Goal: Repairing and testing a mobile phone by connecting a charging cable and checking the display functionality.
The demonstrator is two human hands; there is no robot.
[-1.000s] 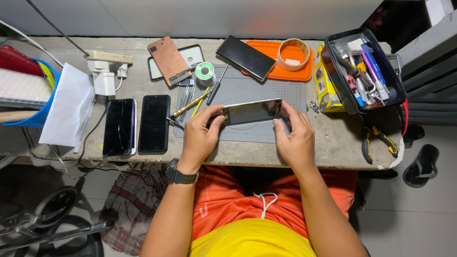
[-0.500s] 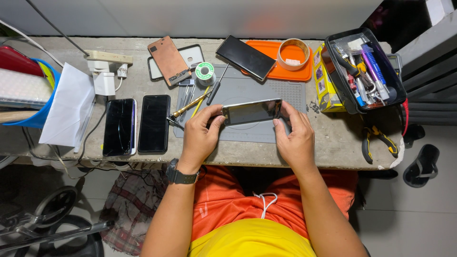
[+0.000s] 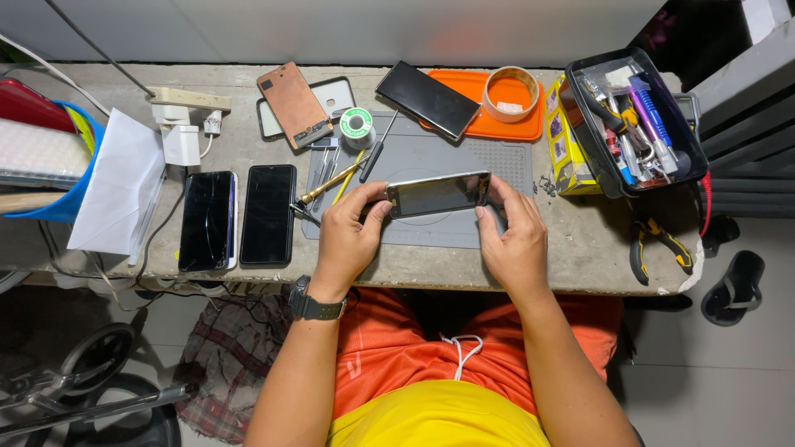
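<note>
A dark smartphone (image 3: 437,194) lies sideways, lifted a little above a grey work mat (image 3: 439,157). My left hand (image 3: 348,236) grips its left end with thumb and fingers. Its right end is pinched by my right hand (image 3: 515,240). The screen faces up and reflects light. A black watch (image 3: 315,305) is on my left wrist. Tweezers and a brass-tipped tool (image 3: 331,180) lie just left of the phone on the mat.
Two black phones (image 3: 238,217) lie at the left. At the back are a copper-coloured phone (image 3: 295,104), a solder spool (image 3: 357,126), another dark phone (image 3: 427,99) on an orange tray (image 3: 505,126), and a tape roll (image 3: 510,93). A tool box (image 3: 633,120) and pliers (image 3: 658,246) sit at the right.
</note>
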